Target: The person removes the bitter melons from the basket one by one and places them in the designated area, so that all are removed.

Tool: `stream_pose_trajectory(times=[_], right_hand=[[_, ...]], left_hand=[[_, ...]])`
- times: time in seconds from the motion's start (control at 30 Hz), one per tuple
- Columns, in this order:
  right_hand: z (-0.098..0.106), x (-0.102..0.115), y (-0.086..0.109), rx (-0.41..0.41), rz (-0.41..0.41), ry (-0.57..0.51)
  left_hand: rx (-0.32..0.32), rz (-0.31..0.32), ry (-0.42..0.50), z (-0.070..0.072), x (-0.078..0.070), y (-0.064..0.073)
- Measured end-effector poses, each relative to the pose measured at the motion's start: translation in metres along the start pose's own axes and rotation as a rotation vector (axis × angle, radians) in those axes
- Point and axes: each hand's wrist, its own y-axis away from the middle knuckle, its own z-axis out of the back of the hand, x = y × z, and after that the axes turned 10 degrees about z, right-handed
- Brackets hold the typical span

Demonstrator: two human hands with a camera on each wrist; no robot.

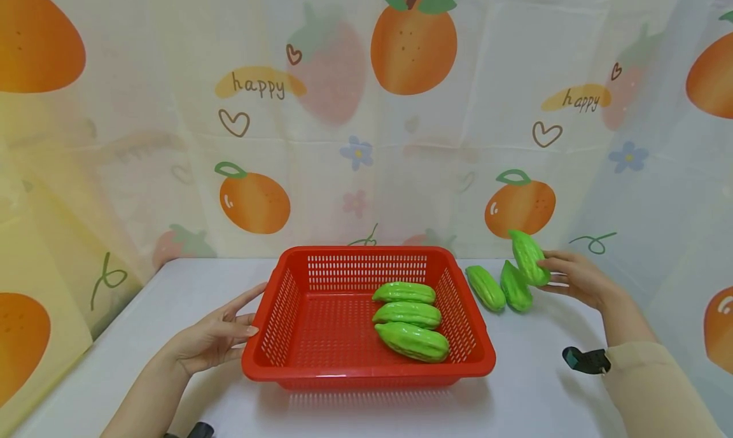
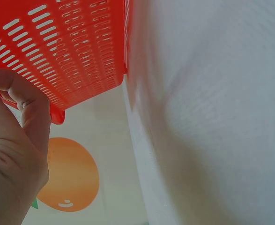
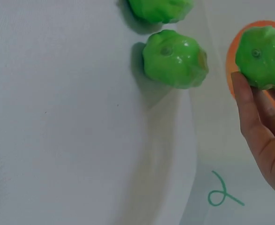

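— Behind the counter (image 1: 532, 393), what?
— Just a pale curtain (image 1: 492, 43) printed with oranges, hearts and "happy", some oranges cut off at the frame's edges.
— And on the counter?
— Set mid-frame, a red perforated basket (image 1: 366, 373); inside, near its right wall, three bitter melons (image 1: 406, 314) lying side by side.
— Left hand (image 1: 212, 339)?
— Gripping the basket's left rim, fingers bent in close; partly cut off by the left edge in the left wrist view.
— Right hand (image 1: 578, 280)?
— Holding one bitter melon (image 1: 529, 260) above the counter, right of the basket; some fingertips hidden behind it, its far side cropped in the right wrist view.
— Anything below?
— Yes, two more bitter melons (image 1: 485, 289) on the counter, just beside each other, contact hard to judge. Near the pale sleeve (image 1: 647, 377), a small black device (image 1: 586, 360), hard to make out.
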Motion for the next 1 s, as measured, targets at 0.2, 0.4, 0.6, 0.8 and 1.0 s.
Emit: stream_pose_trajectory(times=[0.2, 0.4, 0.6, 0.8, 1.0], right_hand=[[0.002, -0.009, 0.003, -0.034, -0.017, 0.027], [0.003, -0.017, 0.006, -0.077, -0.041, 0.026], [0.003, -0.024, 0.009, -0.110, -0.064, 0.021], [0.001, -0.031, 0.012, -0.138, -0.068, 0.009], [-0.001, -0.037, 0.014, -0.172, -0.102, 0.013]], left_hand=[[-0.025, 0.020, 0.002, 0.000, 0.000, 0.000], [-0.014, 0.009, -0.003, 0.002, 0.001, 0.000], [0.000, 0.012, 0.007, 0.003, 0.001, -0.001], [0.006, 0.006, 0.006, 0.003, 0.002, -0.002], [0.006, 0.002, -0.004, 0.003, 0.001, -0.001]])
